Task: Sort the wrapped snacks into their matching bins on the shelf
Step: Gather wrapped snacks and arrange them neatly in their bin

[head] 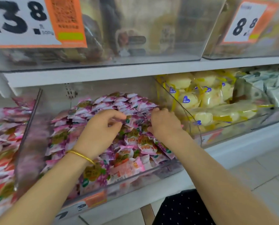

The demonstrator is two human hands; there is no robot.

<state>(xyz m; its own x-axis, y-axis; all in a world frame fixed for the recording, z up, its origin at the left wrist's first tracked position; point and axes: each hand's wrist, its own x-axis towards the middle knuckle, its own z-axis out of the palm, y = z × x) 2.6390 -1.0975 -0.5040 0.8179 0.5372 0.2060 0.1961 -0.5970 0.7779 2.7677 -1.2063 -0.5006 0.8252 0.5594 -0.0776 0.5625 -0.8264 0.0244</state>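
Both hands work inside the middle bin [166, 171], a clear tub on the shelf [233, 148], heaped with the wrapped snacks [119, 101]. Most of these are purple and white. A few red-orange packets [145, 142] lie mixed in toward the bin's front wall, probably strays.

The left hand [101, 127], wearing a gold bracelet [82, 155], hovers over the bin's centre. Its grip is curled, thumb and forefinger closing on a wrapper's edge at the top of the heap, likely to lift one piece without disturbing the rest. The right hand [164, 124] digs in nearer the bin's right wall. Its fingers hook down into the pile with the tips hidden, so I cannot tell whether it holds anything.

Left of the bin sit pink-red packets [4, 127], a likely home for the strays. Right of it are yellow cakes [205, 98].
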